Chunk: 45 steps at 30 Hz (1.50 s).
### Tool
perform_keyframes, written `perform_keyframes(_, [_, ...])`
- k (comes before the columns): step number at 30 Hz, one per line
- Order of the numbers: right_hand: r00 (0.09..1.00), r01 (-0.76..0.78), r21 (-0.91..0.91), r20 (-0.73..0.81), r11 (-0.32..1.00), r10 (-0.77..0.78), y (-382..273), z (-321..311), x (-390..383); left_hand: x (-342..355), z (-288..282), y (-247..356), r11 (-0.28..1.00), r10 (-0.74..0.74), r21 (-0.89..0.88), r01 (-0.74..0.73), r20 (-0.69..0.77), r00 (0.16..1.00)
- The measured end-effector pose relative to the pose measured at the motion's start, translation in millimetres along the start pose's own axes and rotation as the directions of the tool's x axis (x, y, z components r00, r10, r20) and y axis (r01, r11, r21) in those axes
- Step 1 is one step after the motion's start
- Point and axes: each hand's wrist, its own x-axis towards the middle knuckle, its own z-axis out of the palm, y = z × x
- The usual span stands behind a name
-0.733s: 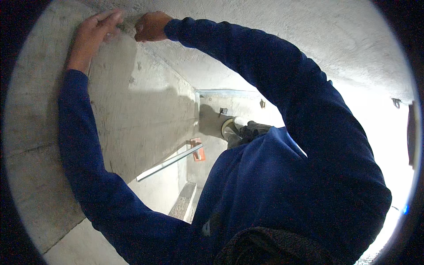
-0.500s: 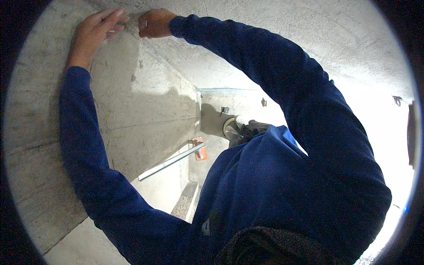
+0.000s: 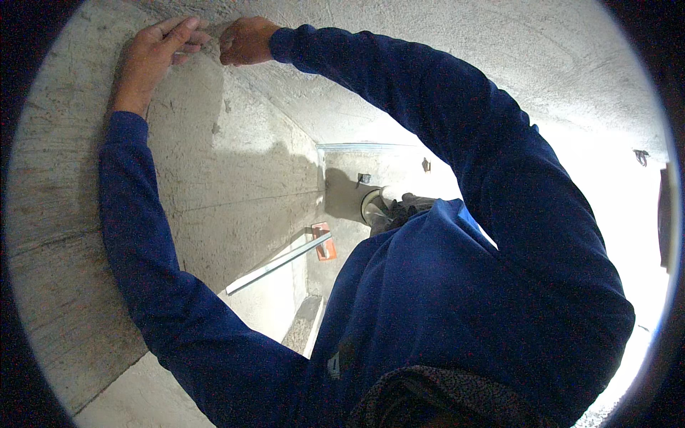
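Your left hand [image 3: 153, 60] and curled right hand [image 3: 246, 41] sit close by the wall [image 3: 228, 185], perhaps for control; I cannot tell whether either grips anything.

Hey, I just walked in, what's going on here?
A person in a blue top has the left hand and right hand raised close together by a rough grey wall. The right fingers are curled; I can't tell whether either hand holds anything. Away from them, a long bar crosses an orange tool.

Bare grey wall [image 3: 221, 175], faintly lined
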Motion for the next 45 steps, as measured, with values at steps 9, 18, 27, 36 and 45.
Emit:
perform_keyframes(9, [0.994, 0.017, -0.014, 0.110, 1.000, -0.015, -4, -5, 1, 2, -2, -7, 0.999, 0.012, -0.036, -0.013, -0.047, 0.999])
perform_keyframes(18, [0.994, 0.012, -0.013, 0.110, 1.000, -0.011, -4, 0, 4, 3, -2, -8, 0.999, 0.029, 0.040, -0.027, -0.069, 0.997])
perform_keyframes(27, [0.998, -0.034, 0.005, 0.045, 0.999, 0.033, -5, 0, -1, 5, 2, -11, 0.996, -0.059, -0.076, 0.049, -0.144, 0.988])
perform_keyframes(36, [0.991, -0.132, -0.153, -0.013, 0.979, 0.131, -15, 1, -4, 1, 2, -9, 1.000, -0.009, -0.027, 0.005, -0.148, 0.989])
perform_keyframes(45, [0.994, -0.106, -0.235, 0.002, 0.966, 0.109, -1, 21, 13, -6, 2, 5, 0.960, -0.127, -0.267, 0.089, -0.126, 0.984])
